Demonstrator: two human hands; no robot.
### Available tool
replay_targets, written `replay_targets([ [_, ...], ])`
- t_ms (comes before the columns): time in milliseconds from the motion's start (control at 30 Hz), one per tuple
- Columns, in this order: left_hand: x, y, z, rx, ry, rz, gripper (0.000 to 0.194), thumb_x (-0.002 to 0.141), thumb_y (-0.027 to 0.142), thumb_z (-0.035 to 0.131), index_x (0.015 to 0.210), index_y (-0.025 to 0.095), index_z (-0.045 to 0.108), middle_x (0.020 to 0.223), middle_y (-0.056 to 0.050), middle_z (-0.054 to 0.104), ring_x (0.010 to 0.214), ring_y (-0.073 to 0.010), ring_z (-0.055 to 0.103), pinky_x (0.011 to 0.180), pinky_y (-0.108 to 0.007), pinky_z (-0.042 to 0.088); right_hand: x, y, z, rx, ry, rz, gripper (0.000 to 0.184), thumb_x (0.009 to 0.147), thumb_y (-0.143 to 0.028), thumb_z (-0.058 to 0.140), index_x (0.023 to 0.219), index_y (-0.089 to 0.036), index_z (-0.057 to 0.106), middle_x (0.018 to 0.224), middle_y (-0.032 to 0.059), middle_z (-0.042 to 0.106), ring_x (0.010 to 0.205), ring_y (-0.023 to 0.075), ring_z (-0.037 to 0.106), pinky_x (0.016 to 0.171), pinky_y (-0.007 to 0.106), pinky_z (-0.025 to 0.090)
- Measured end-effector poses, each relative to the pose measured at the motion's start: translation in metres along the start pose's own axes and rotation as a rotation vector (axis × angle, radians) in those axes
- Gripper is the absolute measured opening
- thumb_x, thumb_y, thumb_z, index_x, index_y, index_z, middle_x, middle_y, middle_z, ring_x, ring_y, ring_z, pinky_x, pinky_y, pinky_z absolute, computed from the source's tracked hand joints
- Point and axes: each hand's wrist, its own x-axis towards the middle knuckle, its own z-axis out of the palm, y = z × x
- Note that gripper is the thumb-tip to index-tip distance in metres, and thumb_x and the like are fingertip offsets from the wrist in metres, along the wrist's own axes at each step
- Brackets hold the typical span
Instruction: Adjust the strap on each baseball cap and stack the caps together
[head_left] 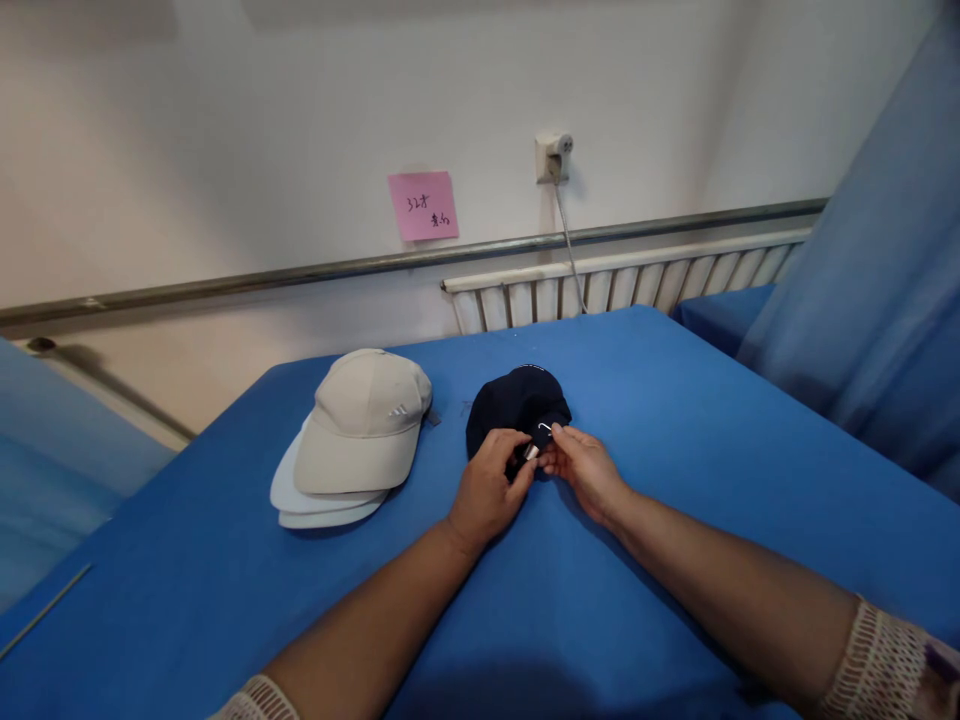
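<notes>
A dark navy, almost black cap lies on the blue-covered table, its back opening turned toward me. My left hand is closed at the near edge of this cap, thumb and fingers beside a small shiny metal buckle. From the right, my right hand pinches the cap's edge or strap, close to a small white mark. The fingers partly hide the strap. To the left, a beige cap with a small silver logo rests on top of paler caps, whose brims stick out underneath.
The blue table cover extends around the caps. Behind it run a metal rail, a white radiator and a socket with a cord. A pink note is on the wall. Blue curtains hang at both sides. A thin rod lies at left.
</notes>
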Motion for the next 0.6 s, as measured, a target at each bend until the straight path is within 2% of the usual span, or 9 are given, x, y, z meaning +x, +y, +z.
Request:
replay_targets([
  [167,-0.001,-0.003,0.003,0.019,-0.031,0.037,0.033,0.088,0.017,0.054,0.120,0.022,0.057,0.105,-0.007,0.058,0.093,-0.0167,0.060,0.081,-0.032,0.053,0.000,-0.001,0.001,-0.024,0.008,0.013,0.043,0.069,-0.058,0.073,0.076,-0.017,0.061,0.066,0.0030,0.066,0.058,0.0129,0.061,0.056,0.025,0.044],
  [367,-0.002,-0.001,0.002,0.010,-0.106,0.083,0.028,0.090,0.019,0.051,0.116,0.022,0.060,0.098,-0.006,0.059,0.088,-0.0155,0.060,0.078,-0.030,0.053,0.000,0.000,-0.002,-0.032,0.056,0.018,0.041,0.060,-0.044,0.084,0.064,-0.019,0.052,0.057,-0.0018,0.061,0.054,0.0103,0.056,0.054,0.024,0.040],
  [467,-0.002,-0.002,-0.001,-0.014,-0.012,0.050,0.027,0.090,0.019,0.052,0.116,0.021,0.058,0.100,-0.006,0.061,0.084,-0.0150,0.060,0.076,-0.031,0.053,0.001,0.001,-0.004,-0.013,0.027,0.009,0.036,0.061,-0.041,0.083,0.071,-0.018,0.058,0.064,-0.0020,0.062,0.056,0.0091,0.055,0.054,0.023,0.039],
  [600,0.002,-0.008,-0.008,0.070,0.244,-0.038,0.030,0.088,0.020,0.057,0.118,0.021,0.056,0.109,-0.008,0.060,0.092,-0.0179,0.058,0.084,-0.036,0.051,0.002,0.001,-0.006,0.013,-0.023,0.012,0.033,0.064,-0.040,0.082,0.080,-0.019,0.064,0.071,-0.0011,0.065,0.060,0.0089,0.055,0.056,0.022,0.038],
])
